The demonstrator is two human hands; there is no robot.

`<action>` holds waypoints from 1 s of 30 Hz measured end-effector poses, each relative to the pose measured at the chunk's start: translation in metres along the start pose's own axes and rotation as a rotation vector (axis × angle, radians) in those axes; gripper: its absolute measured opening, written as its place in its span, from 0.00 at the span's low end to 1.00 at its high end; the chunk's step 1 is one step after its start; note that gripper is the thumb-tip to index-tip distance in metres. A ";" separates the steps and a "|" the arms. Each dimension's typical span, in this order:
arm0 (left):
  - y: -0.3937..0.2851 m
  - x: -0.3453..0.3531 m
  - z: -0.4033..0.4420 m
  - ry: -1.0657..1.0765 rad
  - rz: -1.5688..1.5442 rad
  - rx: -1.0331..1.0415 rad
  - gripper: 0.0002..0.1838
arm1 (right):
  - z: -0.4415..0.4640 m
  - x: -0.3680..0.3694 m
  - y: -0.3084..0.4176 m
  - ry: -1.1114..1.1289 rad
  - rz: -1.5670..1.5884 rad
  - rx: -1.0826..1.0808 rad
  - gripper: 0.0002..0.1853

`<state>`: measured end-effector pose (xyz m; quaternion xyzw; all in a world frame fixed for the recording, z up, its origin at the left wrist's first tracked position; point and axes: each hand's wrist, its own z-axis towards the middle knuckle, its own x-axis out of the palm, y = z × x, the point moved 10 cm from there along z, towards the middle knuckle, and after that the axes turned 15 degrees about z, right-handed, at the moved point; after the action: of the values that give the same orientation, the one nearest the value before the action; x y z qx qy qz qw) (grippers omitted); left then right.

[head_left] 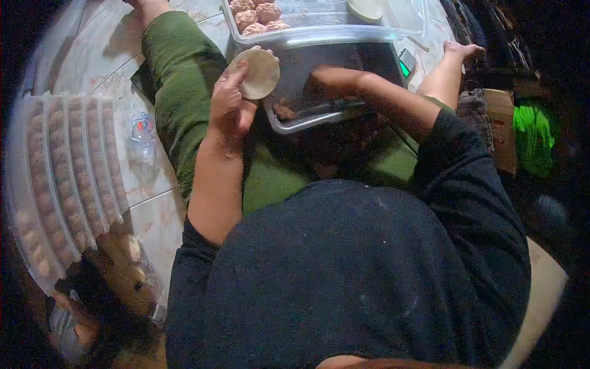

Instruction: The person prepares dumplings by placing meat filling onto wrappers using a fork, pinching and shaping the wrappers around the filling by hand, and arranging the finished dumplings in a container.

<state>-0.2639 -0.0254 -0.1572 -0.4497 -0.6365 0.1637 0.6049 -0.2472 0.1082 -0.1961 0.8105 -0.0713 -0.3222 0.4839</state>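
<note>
My left hand [228,98] is closed around one side of a round, pale dough wrapper [263,75], its thumb across the face. Reaching into a dark-looking tub [332,117] between my legs is my right hand [326,83]; shadow and blur hide its fingers. A lump of ground meat filling [284,111] lies in the tub's near left corner. Just beyond stands a clear plastic tray [332,38]. It holds several meat-filled balls [257,13] at its left end and pale round wrappers [367,7] toward the right.
Long clear containers [70,178] with rows of meat balls stand at the left. Near them lies a clear plastic bottle [143,135] on the tiled floor. A small device with a green-lit display [405,63], a cardboard box [501,129] and a bright green bag [533,138] are on the right.
</note>
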 end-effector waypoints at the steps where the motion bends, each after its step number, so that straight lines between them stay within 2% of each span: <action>1: -0.002 0.001 -0.001 0.003 0.001 0.015 0.17 | 0.004 0.004 0.015 0.045 -0.047 0.026 0.08; 2: -0.004 0.002 -0.001 0.007 0.002 0.033 0.17 | 0.008 0.009 0.031 0.090 -0.094 0.050 0.09; 4: -0.006 0.001 -0.002 0.019 0.010 0.042 0.17 | 0.013 0.012 0.000 0.223 -0.125 0.312 0.10; 9: -0.014 0.008 -0.005 0.054 0.066 0.099 0.18 | 0.008 0.017 -0.003 0.195 0.073 0.230 0.10; 10: -0.007 0.006 -0.003 0.040 0.034 0.035 0.18 | 0.002 0.016 -0.001 0.192 0.136 0.223 0.10; 13: 0.007 0.002 0.002 0.004 -0.023 -0.103 0.19 | -0.024 0.007 -0.008 0.120 0.442 0.421 0.11; 16: 0.008 0.009 -0.001 0.019 -0.011 -0.091 0.19 | -0.041 -0.014 0.015 0.034 0.684 0.227 0.13; 17: 0.008 0.012 -0.003 0.050 -0.016 -0.065 0.20 | -0.049 -0.026 0.019 -0.018 0.614 0.235 0.13; 19: 0.005 0.029 -0.011 0.153 -0.033 -0.031 0.20 | -0.063 -0.045 0.036 -0.142 0.665 0.177 0.12; 21: 0.016 0.036 -0.012 0.142 -0.068 -0.097 0.21 | -0.073 -0.060 0.057 -0.289 0.655 0.116 0.10; 23: 0.024 0.046 -0.016 0.129 -0.073 -0.146 0.21 | -0.076 -0.068 0.091 -0.375 0.631 -0.043 0.10; 25: 0.025 0.061 -0.018 0.285 -0.327 -0.126 0.21 | -0.075 -0.069 0.103 -0.439 0.603 -0.172 0.10; 28: 0.019 0.075 -0.025 0.500 -0.631 -0.112 0.22 | -0.069 -0.058 0.082 -0.614 0.263 -0.027 0.10; 29: 0.016 0.078 -0.029 0.564 -0.682 -0.117 0.23 | -0.071 -0.058 0.097 -0.653 0.124 -0.144 0.09; 30: 0.008 0.086 -0.034 0.626 -0.732 -0.121 0.25 | -0.070 -0.056 0.098 -0.619 0.029 -0.104 0.09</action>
<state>-0.2180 0.0333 -0.1023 -0.2582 -0.5485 -0.2403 0.7581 -0.2306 0.1329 -0.0660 0.6471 -0.2099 -0.5499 0.4845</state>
